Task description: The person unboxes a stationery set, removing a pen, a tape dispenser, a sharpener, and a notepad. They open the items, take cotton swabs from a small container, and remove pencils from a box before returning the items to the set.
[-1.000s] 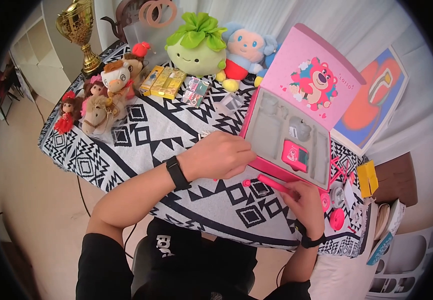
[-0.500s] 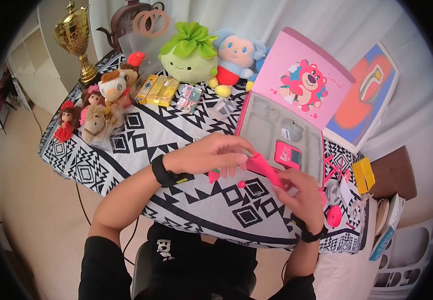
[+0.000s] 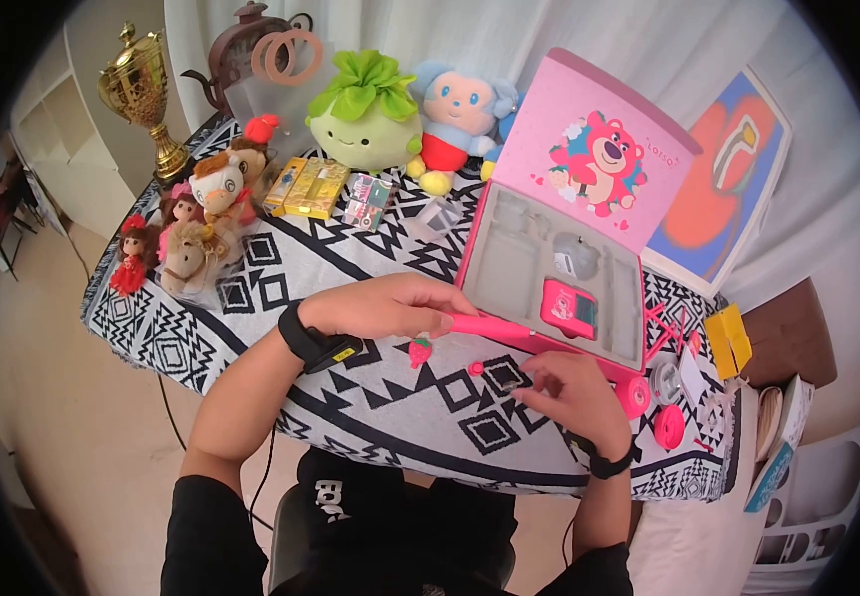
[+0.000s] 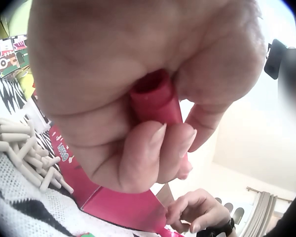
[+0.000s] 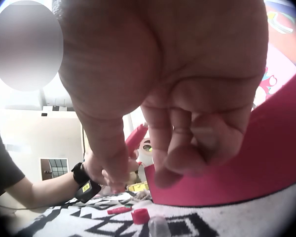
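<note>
My left hand point(image 3: 385, 306) grips a pink pen-shaped tube point(image 3: 489, 326) above the table, its narrow tip pointing right. In the left wrist view the tube point(image 4: 160, 101) shows a hollow open end between palm and curled fingers. My right hand point(image 3: 581, 395) hovers over the cloth with loosely bent fingers and nothing between them. Close to its fingertips lies a small clear cap point(image 5: 159, 227). A small pink cap point(image 3: 475, 369) sits left of that, and a pink strawberry-shaped piece point(image 3: 419, 351) lies below my left hand.
An open pink box point(image 3: 509, 273) with a grey moulded insert holds a pink square device point(image 3: 569, 308). White sticks point(image 4: 27, 158) are piled near my left hand. Pink rolls point(image 3: 668, 427) lie at the right. Plush toys point(image 3: 365, 129), yellow boxes point(image 3: 306, 187) and a gold trophy point(image 3: 142, 94) stand behind.
My left hand came over and took the pink tube from my right hand, which has let go and moved slightly away. The tube has shifted left with my left hand.
</note>
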### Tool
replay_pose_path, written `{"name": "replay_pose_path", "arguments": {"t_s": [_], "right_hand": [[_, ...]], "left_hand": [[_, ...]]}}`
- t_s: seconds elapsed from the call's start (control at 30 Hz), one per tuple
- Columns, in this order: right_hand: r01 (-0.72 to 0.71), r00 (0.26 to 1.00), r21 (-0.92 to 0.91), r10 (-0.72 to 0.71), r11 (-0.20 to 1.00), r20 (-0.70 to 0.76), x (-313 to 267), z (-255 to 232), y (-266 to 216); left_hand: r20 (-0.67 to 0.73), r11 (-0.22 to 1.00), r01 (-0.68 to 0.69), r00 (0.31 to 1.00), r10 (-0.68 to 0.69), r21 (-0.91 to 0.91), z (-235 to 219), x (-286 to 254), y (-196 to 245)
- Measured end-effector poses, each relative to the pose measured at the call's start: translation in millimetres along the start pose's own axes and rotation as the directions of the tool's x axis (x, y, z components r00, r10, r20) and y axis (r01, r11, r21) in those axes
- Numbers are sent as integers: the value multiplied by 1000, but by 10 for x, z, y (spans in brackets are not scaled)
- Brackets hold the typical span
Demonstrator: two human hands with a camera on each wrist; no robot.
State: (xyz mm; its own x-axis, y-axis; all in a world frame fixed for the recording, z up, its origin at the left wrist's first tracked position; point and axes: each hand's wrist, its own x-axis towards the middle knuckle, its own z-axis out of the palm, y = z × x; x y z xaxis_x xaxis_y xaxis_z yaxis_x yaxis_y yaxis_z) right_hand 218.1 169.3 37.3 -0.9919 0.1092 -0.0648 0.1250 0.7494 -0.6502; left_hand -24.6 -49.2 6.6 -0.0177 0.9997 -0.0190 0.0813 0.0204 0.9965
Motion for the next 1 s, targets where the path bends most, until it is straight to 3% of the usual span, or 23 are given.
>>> {"name": "replay_pose_path", "arguments": {"t_s": [0.13, 0.2, 0.23, 0.27, 0.33, 0.37, 0.43, 0.47, 0.57, 0.7, 0.77, 0.9, 1.0], "right_hand": [[126, 991, 24, -127, 992, 33, 58, 206, 187], [208, 978, -10, -208, 978, 35, 81, 214, 277], [286, 958, -48, -284, 957, 42, 92, 190, 281], [286, 958, -46, -285, 957, 39, 76, 118, 271], [100, 995, 162, -94, 982, -44, 33, -70, 222], [98, 995, 164, -92, 982, -44, 46, -89, 244], [232, 912, 327, -89, 916, -400, 61, -109, 284], [228, 915, 425, -43, 876, -401, 60, -117, 301], [286, 904, 481, -66, 829, -423, 78, -32, 327], [363, 880, 461, -136, 809, -454, 98, 56, 377], [400, 874, 411, -207, 819, -439, 94, 42, 394], [392, 875, 388, -208, 834, -437, 72, 50, 418], [385, 878, 401, -197, 831, -436, 78, 75, 405]], "left_hand": [[-4, 995, -31, 1000, 31, 96, 24, 23, -62], [-79, 966, -178, 977, 196, 189, 67, 54, -169], [-77, 966, -176, 978, 194, 191, 89, 51, -146], [-124, 945, -174, 969, 215, 278, 112, 45, -95], [-166, 917, -166, 957, 238, 362, 160, 52, 4], [-188, 885, -214, 931, 312, 414, 189, 56, 50], [-203, 849, -255, 902, 382, 463, 224, 65, 54], [-178, 819, -271, 896, 406, 506, 235, 70, 40], [-138, 767, -297, 885, 445, 569, 272, 105, -27], [-99, 708, -365, 848, 521, 604, 307, 155, -102], [-107, 721, -341, 861, 497, 604, 319, 149, -93], [-149, 777, -259, 900, 410, 574, 330, 129, -46], [-139, 781, -280, 896, 421, 558, 336, 139, -61]]}}
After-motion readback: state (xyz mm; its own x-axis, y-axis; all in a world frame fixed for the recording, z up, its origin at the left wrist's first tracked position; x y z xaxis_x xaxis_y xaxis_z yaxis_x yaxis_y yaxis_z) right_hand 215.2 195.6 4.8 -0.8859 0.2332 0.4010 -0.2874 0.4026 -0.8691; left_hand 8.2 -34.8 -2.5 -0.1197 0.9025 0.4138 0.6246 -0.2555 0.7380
